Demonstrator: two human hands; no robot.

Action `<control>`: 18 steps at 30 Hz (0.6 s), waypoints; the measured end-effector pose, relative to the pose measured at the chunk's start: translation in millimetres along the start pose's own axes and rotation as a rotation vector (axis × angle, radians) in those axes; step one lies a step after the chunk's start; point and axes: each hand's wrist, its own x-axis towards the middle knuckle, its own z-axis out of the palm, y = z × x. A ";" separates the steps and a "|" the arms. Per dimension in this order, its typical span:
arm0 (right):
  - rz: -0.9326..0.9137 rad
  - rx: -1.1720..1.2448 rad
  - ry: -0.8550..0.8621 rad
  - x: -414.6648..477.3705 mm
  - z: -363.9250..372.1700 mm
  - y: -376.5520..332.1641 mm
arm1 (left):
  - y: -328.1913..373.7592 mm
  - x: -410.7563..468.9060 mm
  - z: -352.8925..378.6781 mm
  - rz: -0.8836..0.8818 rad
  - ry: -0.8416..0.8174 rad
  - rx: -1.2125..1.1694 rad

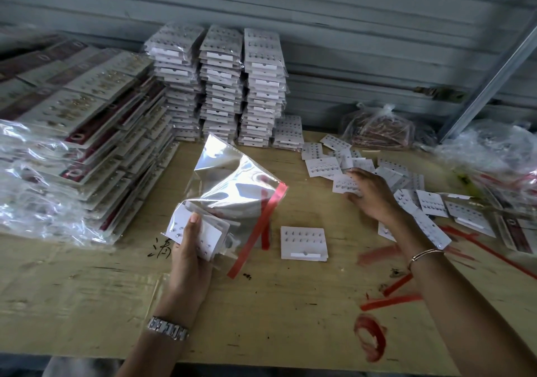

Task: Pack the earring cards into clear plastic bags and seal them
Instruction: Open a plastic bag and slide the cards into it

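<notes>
My left hand [189, 249] grips a clear plastic bag [232, 185] with a red seal strip; several white earring cards [200, 228] sit in its lower end under my thumb. The bag's upper part stands up, crumpled. My right hand [370, 195] reaches over the pile of loose earring cards [322, 166] at the right, fingers curled down onto a card [344, 183]; whether it holds that card is unclear. A single card [303, 243] lies flat on the table between my hands.
Tall stacks of packed cards [220, 86] stand at the back by the wall. Larger bagged card packs [87, 132] fill the left. Red peel strips [389, 301] and a red band [370, 337] lie near the front right. Plastic bags [377, 128] sit at the back right.
</notes>
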 end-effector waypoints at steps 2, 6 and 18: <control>-0.011 -0.011 0.017 0.8 -0.4 1.8 | -0.3 0.0 0.3 0.004 -0.007 -0.010; -0.004 -0.035 -0.017 1.1 2.5 3.0 | -1.4 0.0 -0.5 0.017 -0.027 -0.035; 0.066 0.069 -0.012 1.6 5.6 11.4 | -3.2 -0.1 -0.1 0.003 -0.017 -0.011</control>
